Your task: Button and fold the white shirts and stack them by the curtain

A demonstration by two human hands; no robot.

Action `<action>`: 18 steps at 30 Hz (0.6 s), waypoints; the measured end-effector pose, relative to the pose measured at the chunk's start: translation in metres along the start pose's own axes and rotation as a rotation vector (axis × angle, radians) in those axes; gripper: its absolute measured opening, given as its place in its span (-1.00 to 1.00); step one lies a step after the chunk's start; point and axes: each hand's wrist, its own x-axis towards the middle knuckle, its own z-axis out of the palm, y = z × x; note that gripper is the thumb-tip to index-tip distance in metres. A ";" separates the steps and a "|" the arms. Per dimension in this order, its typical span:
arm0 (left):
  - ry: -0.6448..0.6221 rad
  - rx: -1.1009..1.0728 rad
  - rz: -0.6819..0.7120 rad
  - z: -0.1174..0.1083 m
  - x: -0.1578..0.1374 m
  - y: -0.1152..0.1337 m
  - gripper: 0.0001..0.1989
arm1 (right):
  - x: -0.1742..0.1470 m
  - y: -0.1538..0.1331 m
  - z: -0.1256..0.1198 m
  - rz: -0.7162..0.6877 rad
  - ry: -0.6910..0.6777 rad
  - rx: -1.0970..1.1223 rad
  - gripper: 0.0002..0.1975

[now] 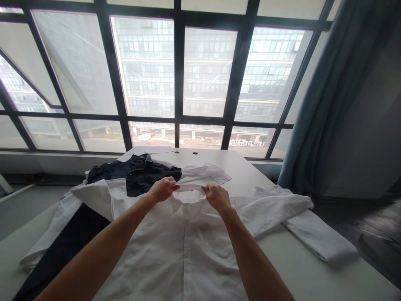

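Observation:
A white dress shirt (163, 242) lies spread on the table, its button front facing up and its collar toward the window. My left hand (163, 189) is closed on the left end of the collar. On the other end, my right hand (216, 195) grips the collar in the same way, so the collar band is stretched between both fists. One white sleeve (275, 207) reaches out to the right. My forearms cover parts of the shirt's body.
Left of the shirt lies a dark navy garment (138, 171) over other white clothing (94, 192). A folded white cloth (322, 236) rests at the right of the white table (232, 161). Beyond stand framed windows (206, 71), with a blue-grey curtain (313, 113) on the right.

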 end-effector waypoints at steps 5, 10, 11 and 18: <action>-0.177 -0.526 -0.063 0.000 0.000 -0.015 -0.44 | 0.006 0.010 0.003 0.110 -0.063 0.148 -0.62; -0.412 -0.582 0.106 -0.007 -0.008 -0.026 -0.37 | 0.018 0.025 0.019 0.109 -0.045 0.428 -0.55; -0.404 -0.527 0.118 -0.007 -0.009 -0.027 -0.46 | 0.020 0.028 0.023 0.096 -0.039 0.504 -0.53; -0.035 -0.237 0.120 0.008 -0.008 -0.044 -0.75 | 0.026 0.063 0.035 0.049 -0.256 0.952 -0.67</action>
